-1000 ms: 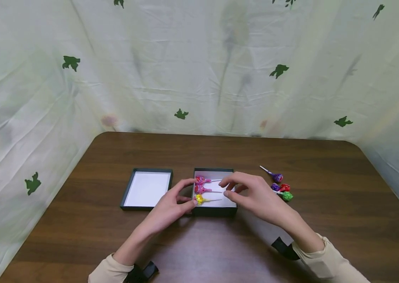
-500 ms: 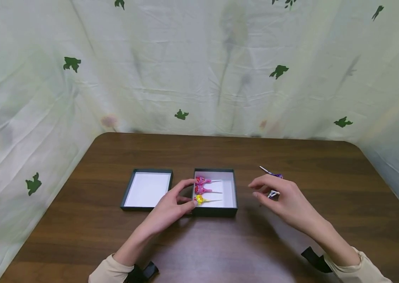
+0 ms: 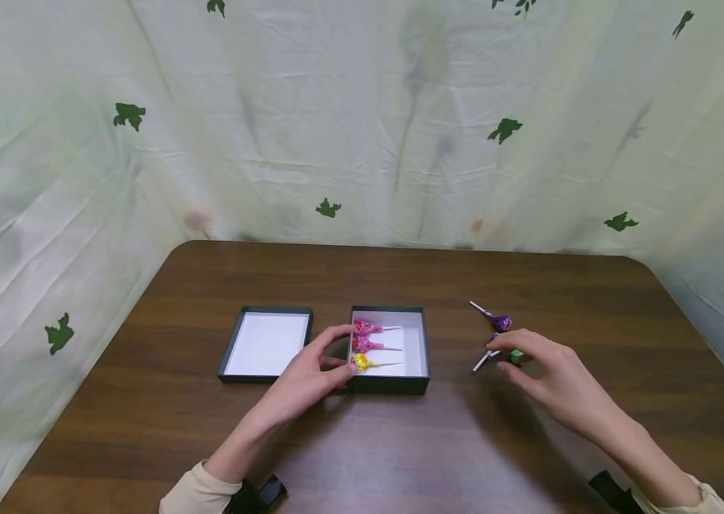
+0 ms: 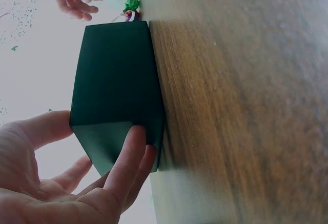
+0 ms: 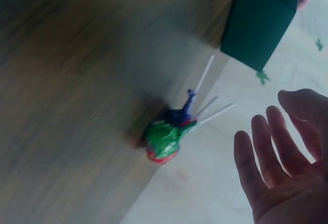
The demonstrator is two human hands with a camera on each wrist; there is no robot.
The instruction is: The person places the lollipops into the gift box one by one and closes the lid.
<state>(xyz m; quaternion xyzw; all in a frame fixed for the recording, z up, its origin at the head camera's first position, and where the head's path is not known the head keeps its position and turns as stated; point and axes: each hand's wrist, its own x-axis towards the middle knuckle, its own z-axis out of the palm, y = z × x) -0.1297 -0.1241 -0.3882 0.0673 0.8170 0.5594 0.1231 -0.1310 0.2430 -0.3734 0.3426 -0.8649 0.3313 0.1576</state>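
My left hand (image 3: 313, 368) rests at the left side of a dark green box (image 3: 388, 385); in the left wrist view its extended fingers touch the wall and rim. Inside the box, two pink lollipops (image 3: 368, 344) and a yellow lollipop (image 3: 362, 363) lie in a row, sticks to the right. My right hand (image 3: 555, 375) hovers over the loose lollipops on the table, fingers apart and holding nothing. In the right wrist view a green lollipop (image 5: 163, 138) overlaps a red one, beside a purple lollipop (image 5: 179, 115). Another purple lollipop (image 3: 501, 323) lies farther back.
A dark-edged lid (image 3: 265, 343) with a white inside lies left of the box on the brown wooden table (image 3: 336, 278). A pale curtain (image 3: 362, 107) with green leaf shapes hangs behind and along the sides.
My right hand has moved right, from above the box to the loose lollipops, and now covers part of them. The left hand and the box have stayed in place.
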